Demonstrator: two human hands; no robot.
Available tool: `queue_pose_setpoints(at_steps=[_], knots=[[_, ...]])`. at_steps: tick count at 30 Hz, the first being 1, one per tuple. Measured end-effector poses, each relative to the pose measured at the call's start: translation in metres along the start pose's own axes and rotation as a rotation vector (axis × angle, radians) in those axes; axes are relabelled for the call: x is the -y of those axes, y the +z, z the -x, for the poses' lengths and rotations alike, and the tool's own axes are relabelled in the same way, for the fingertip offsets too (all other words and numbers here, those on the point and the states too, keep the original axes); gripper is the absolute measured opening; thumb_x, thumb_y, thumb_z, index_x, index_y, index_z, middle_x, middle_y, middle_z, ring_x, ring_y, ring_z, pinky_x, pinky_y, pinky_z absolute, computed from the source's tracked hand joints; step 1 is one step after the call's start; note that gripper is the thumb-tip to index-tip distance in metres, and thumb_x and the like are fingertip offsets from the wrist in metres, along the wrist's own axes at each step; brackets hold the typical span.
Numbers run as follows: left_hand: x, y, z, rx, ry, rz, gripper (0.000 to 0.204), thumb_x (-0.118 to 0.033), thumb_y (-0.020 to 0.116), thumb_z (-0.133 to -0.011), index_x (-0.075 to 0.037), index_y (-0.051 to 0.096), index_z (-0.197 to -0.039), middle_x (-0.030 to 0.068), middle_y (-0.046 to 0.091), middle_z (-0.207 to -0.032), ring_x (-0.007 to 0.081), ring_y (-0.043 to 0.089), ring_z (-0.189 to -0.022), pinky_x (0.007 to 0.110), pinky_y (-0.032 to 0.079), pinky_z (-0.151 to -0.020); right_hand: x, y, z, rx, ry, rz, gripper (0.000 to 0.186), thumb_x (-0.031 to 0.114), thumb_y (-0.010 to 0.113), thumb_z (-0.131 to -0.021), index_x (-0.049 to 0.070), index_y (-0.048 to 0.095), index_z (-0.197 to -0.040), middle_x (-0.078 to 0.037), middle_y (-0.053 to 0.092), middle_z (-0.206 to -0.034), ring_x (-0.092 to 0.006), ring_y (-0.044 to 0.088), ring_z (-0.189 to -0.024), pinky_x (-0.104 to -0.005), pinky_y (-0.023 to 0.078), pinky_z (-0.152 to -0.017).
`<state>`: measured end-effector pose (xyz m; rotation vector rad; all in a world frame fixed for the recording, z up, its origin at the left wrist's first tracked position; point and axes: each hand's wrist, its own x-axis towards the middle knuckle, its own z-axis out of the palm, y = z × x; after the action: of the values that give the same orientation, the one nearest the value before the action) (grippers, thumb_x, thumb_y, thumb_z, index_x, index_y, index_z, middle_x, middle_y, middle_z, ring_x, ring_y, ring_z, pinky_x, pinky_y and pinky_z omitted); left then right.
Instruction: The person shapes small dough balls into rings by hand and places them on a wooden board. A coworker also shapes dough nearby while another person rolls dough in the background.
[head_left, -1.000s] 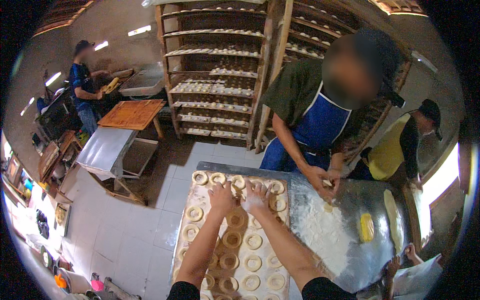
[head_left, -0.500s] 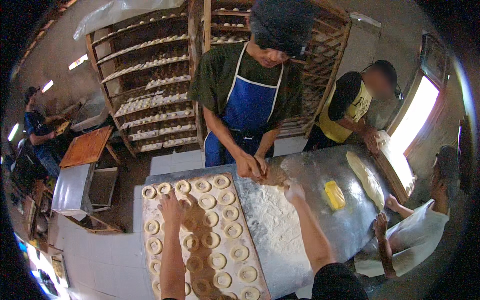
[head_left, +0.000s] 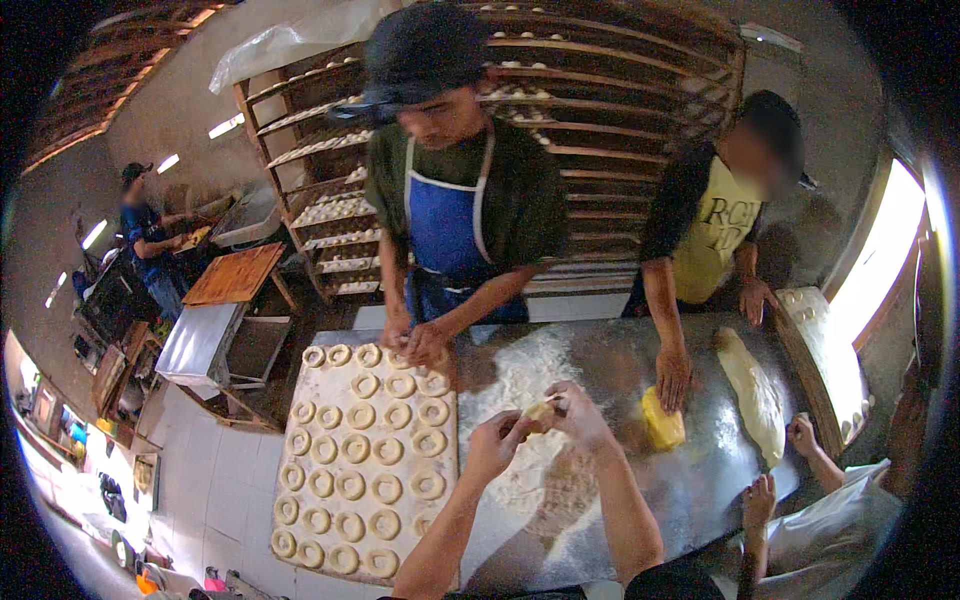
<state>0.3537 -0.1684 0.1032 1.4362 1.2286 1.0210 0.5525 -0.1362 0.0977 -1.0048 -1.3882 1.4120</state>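
Note:
My left hand [head_left: 500, 440] and my right hand [head_left: 578, 418] pinch a small piece of pale dough [head_left: 539, 412] between them, above spilled flour [head_left: 520, 470] on the metal table [head_left: 600, 500]. Just left of my hands lies a floured board [head_left: 330, 381] with rows of dough rings [head_left: 355, 450]. At its back right corner, a co-worker in a blue apron [head_left: 445, 220] has both hands [head_left: 425, 342] together, what they hold unclear. To my right are a yellow block [head_left: 664, 428], under another co-worker's hand [head_left: 673, 370], and a long strip of dough [head_left: 750, 395].
Wooden racks of trayed dough pieces [head_left: 335, 210] stand behind. A worker in a yellow-front shirt [head_left: 700, 250] stands back right, another person's arms [head_left: 815, 450] reach in lower right beside a tray [head_left: 830, 345]. At back left are a person [head_left: 150, 245] and a small table [head_left: 230, 275].
My hands have left the board, moved rightward over the flour and come together on a dough piece. The blue-aproned co-worker's hands moved left to the board; the yellow-shirted worker reached onto the yellow block.

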Motion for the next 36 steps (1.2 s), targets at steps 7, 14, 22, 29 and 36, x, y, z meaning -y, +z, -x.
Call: queue_pose_setpoints(at_steps=[7,14,22,29,36], knots=[[-0.060,0.024,0.052,-0.047,0.014,-0.023,0.029,-0.018,0.077,-0.085,0.001,0.070,-0.105,0.0110,0.075,-0.091,0.0146,0.071,-0.083,0.027,0.054,-0.075,0.038,-0.001,0.054,0.094,-0.005,0.071,0.047,0.005,0.072,-0.084,0.008,0.046,-0.123,-0.007,0.063,-0.099,-0.0165,0.063,-0.091,-0.0318,0.053,-0.077],[-0.054,0.039,0.063,-0.411,0.338,-0.532,0.046,0.009,0.061,-0.075,-0.002,0.052,-0.119,0.0233,0.056,-0.104,0.0416,0.057,-0.100,0.049,0.045,-0.078,0.023,0.041,0.038,-0.054,-0.200,0.339,0.067,-0.005,0.061,-0.076,0.010,0.041,-0.138,-0.012,0.061,-0.109,-0.0279,0.059,-0.109,-0.0404,0.048,-0.093],[-0.025,0.005,0.092,-0.197,0.461,0.795,0.028,-0.006,0.052,-0.095,-0.003,0.044,-0.122,0.0124,0.052,-0.113,0.0194,0.059,-0.091,0.038,0.057,-0.077,0.029,0.087,0.055,0.199,-0.079,-0.486,0.049,0.039,0.056,-0.095,0.008,0.048,-0.132,-0.012,0.061,-0.103,-0.0188,0.062,-0.083,-0.0316,0.048,-0.081],[0.009,-0.082,0.097,-0.513,0.229,-0.477,0.029,-0.030,0.037,-0.105,-0.006,0.048,-0.117,0.0143,0.063,-0.065,0.0315,0.066,-0.061,0.042,0.049,-0.057,0.012,0.197,0.017,0.122,-0.013,-0.436,0.071,0.061,0.047,-0.097,0.008,0.037,-0.144,-0.010,0.063,-0.111,-0.0161,0.062,-0.080,-0.0275,0.050,-0.081],[0.046,-0.207,0.077,-0.545,0.168,-0.260,0.021,-0.027,0.042,-0.104,-0.009,0.051,-0.108,0.0159,0.064,-0.067,0.0400,0.066,-0.064,0.047,0.051,-0.055,-0.019,0.298,-0.052,0.162,0.038,-0.360,0.075,0.067,0.035,-0.097,0.008,0.038,-0.143,-0.010,0.061,-0.112,-0.0129,0.062,-0.085,-0.0255,0.052,-0.069]])
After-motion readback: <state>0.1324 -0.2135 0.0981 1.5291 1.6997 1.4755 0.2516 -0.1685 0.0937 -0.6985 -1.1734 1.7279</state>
